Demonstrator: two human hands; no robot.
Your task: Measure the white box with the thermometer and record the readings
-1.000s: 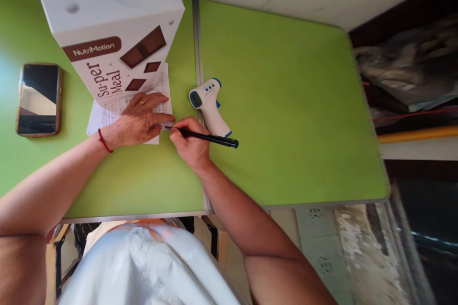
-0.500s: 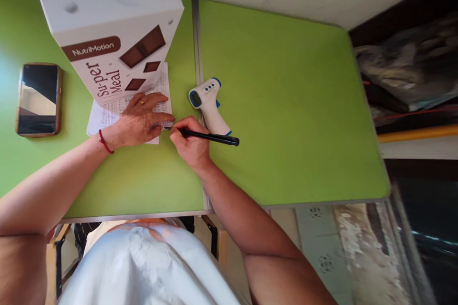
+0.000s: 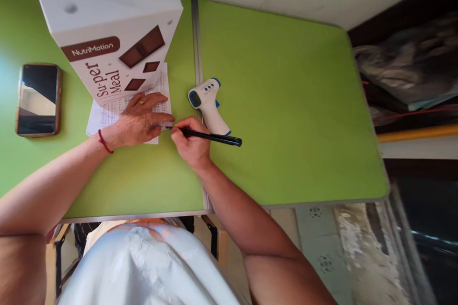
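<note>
My left hand [image 3: 143, 116] lies flat with its fingers spread on a sheet of paper [image 3: 165, 90] covered in rows of small handwriting. My right hand [image 3: 191, 142] pinches a black pen [image 3: 223, 139], its tip at the right edge of the paper near my left fingertips. The pen slants, with its back end pointing right. Over the far part of the paper stands a white box [image 3: 114, 24] printed "NutriMotion Su-per Meal", which hides some of the writing. Just beyond my right hand lies a white and blue infrared thermometer [image 3: 211, 109].
A phone [image 3: 38, 100] in a brown case lies at the left on the green table [image 3: 293, 105]. A metal seam [image 3: 196, 43] crosses the tabletop beside the thermometer. Past the right edge, a shelf holds plastic-wrapped things [image 3: 408, 66].
My right hand and the pen have shifted very slightly to the right. My left hand stays in place on the paper.
</note>
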